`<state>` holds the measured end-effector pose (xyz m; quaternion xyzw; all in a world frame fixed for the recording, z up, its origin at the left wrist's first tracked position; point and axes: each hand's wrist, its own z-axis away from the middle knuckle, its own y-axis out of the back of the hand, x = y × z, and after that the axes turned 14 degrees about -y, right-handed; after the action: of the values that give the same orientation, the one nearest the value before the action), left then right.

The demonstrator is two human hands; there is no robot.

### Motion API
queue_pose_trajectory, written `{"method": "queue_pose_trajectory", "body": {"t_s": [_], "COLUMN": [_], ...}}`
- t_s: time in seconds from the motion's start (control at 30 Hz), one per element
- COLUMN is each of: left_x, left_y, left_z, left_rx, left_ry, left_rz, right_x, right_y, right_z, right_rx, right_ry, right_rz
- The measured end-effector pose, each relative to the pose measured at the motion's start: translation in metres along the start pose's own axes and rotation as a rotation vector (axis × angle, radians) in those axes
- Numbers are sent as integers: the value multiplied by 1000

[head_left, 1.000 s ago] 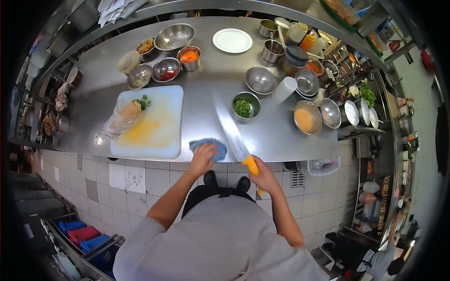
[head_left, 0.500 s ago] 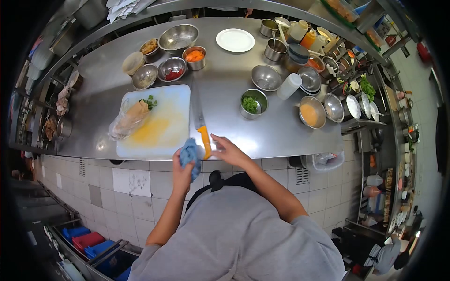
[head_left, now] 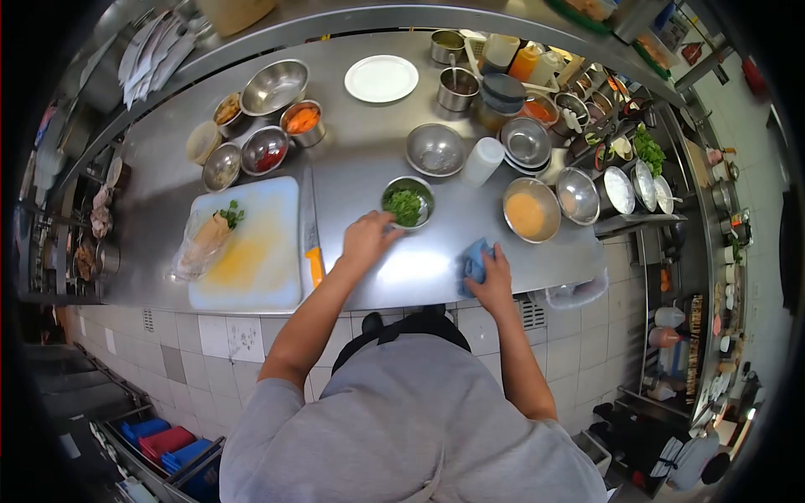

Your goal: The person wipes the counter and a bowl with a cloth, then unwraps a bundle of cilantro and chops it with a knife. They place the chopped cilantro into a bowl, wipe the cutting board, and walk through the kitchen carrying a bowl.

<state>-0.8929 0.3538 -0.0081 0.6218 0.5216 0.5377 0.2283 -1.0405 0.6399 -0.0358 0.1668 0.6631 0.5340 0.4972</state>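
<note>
My left hand [head_left: 369, 241] is over the steel table [head_left: 352, 285], fingers spread and fingertips right at the near rim of a small steel bowl [head_left: 430, 205] of chopped green herbs [head_left: 404, 206]. To the right, my right hand [head_left: 495, 281] grips a crumpled blue cloth [head_left: 475, 265] on the tabletop near the front edge. A knife with a yellow handle [head_left: 315, 267] lies between my left forearm and a white cutting board [head_left: 277, 243]. On the board, a wrapped roll [head_left: 205, 243] with green leaves at one end rests beside a yellow stain.
Steel bowls, one with orange shreds [head_left: 303, 120], and a white plate [head_left: 381, 79] stand at the back. Right of the herbs are a steel bowl [head_left: 436, 151], a white squeeze bottle [head_left: 483, 163] and a bowl of orange-yellow liquid [head_left: 526, 215]. An overhead shelf [head_left: 335, 23] spans the far side.
The blue cloth has passed from my left hand to my right, which moved right along the table. My left hand has moved from the front edge to the herb bowl. The view has shifted right.
</note>
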Motion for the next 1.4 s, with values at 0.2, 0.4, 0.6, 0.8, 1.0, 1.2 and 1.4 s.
{"method": "queue_pose_trajectory", "body": {"t_s": [0.2, 0.4, 0.6, 0.8, 1.0, 1.2, 1.4], "left_x": [-27, 1, -22, -20, 56, 88, 70], "left_y": [35, 0, -78, -88, -73, -16, 37], "left_z": [12, -21, -158, -130, -37, 35, 115], "left_rx": [2, 180, 473, 597, 712, 761, 698], "left_ry": [281, 206, 874, 706, 661, 561, 419], "left_rz": [-64, 109, 892, 924, 1109, 1034, 1018], "right_x": [5, 27, 33, 2, -90, -136, -170], "right_y": [-26, -2, 24, 43, 47, -31, -28], "right_z": [-7, -50, -67, -36, -67, -15, 36], "right_rx": [-71, -252, -330, -394, 184, -186, -799], "right_ry": [45, 156, 128, -86, 345, 464, 803], "right_rz": [-1, -138, -555, -892, -498, -199, -129]}}
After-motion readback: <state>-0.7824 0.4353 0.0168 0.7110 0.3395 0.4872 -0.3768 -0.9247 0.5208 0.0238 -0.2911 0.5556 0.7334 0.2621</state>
